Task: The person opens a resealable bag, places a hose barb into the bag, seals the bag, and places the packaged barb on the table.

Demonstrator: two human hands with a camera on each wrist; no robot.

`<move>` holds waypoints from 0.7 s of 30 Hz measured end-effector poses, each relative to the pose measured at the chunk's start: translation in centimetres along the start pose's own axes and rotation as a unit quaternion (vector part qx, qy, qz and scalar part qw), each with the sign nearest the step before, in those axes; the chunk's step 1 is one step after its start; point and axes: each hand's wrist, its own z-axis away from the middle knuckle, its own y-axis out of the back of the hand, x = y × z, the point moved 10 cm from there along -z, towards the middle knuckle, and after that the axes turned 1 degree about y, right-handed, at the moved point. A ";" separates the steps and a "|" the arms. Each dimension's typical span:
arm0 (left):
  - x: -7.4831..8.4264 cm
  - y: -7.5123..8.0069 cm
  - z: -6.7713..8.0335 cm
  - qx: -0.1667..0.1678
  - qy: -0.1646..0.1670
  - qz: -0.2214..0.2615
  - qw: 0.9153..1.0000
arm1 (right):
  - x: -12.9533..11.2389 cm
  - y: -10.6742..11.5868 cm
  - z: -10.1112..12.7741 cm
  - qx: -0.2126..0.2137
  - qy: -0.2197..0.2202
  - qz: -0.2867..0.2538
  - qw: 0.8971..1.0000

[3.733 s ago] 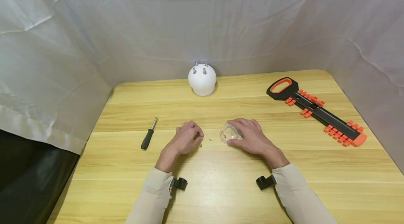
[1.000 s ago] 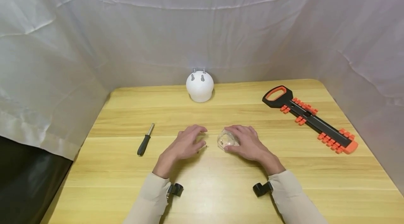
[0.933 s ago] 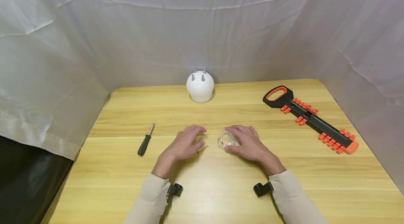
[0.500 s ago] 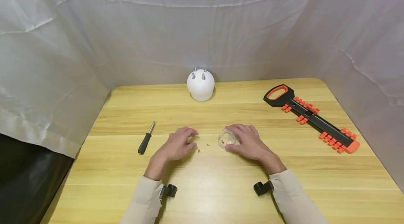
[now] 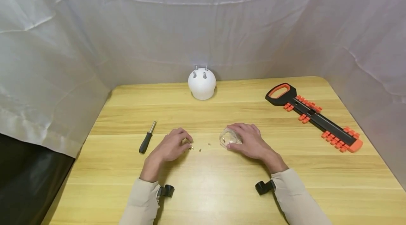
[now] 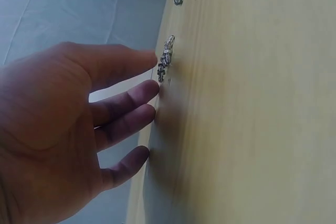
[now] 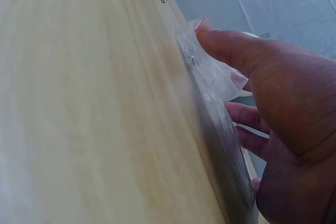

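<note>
My left hand (image 5: pixel 187 144) rests on the wooden table (image 5: pixel 203 182) with its fingertips down, thumb and index tips right at a small cluster of screws (image 5: pixel 191 146). The left wrist view shows the same hand (image 6: pixel 155 74) with loosely curved fingers touching the table beside the screws (image 6: pixel 166 56), none clearly lifted. Two more loose screws (image 5: pixel 200 149) lie between the hands. My right hand (image 5: pixel 231 136) holds a small clear plastic bag (image 5: pixel 224 138) down on the table. In the right wrist view that hand's (image 7: pixel 218 72) thumb and fingers grip the bag (image 7: pixel 210 72), and small metal parts show inside.
A black-handled screwdriver (image 5: pixel 146 141) lies left of my left hand. A white dome (image 5: pixel 202 84) with three bolts on top stands at the back centre. A black and orange socket rail (image 5: pixel 312 115) lies at the right. White cloth walls surround the table.
My left hand has drawn back leftward, its fingers curling in, and a cluster of screws now shows at its fingertips. The right hand and bag have stayed in place.
</note>
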 end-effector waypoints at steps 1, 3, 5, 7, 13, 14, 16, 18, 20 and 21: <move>0.0 0.0 0.0 0.002 0.000 -0.004 1.000 | 0.0 0.0 0.0 0.000 0.000 0.000 1.000; -0.1 0.1 0.0 0.007 0.000 -0.010 1.000 | 0.0 0.0 0.0 0.001 0.003 -0.002 1.000; -0.1 0.0 0.0 0.009 0.002 -0.014 1.000 | -0.1 0.0 0.0 0.002 0.003 -0.002 1.000; -0.1 0.0 -0.1 0.014 0.002 -0.019 1.000 | -0.1 0.0 0.1 0.002 0.004 -0.002 1.000; 0.2 0.0 -0.6 0.032 0.001 -0.038 0.999 | 0.0 0.0 0.2 0.002 0.000 -0.001 1.000; 0.2 0.0 -0.6 0.035 0.002 -0.041 0.999 | 0.0 0.0 0.2 0.002 -0.001 -0.001 1.000; 0.2 0.1 -0.8 0.040 0.002 -0.046 0.998 | 0.0 0.0 0.2 0.003 -0.002 -0.002 1.000; 0.1 0.1 -0.9 0.043 0.003 -0.049 0.998 | 0.0 0.0 0.1 0.003 -0.002 -0.002 1.000; 0.1 0.1 -0.9 0.044 0.004 -0.049 0.998 | 0.0 0.0 0.0 0.002 -0.002 -0.003 1.000; 0.0 0.1 -1.0 0.045 0.004 -0.049 0.998 | 0.0 0.0 0.0 0.002 -0.002 -0.004 1.000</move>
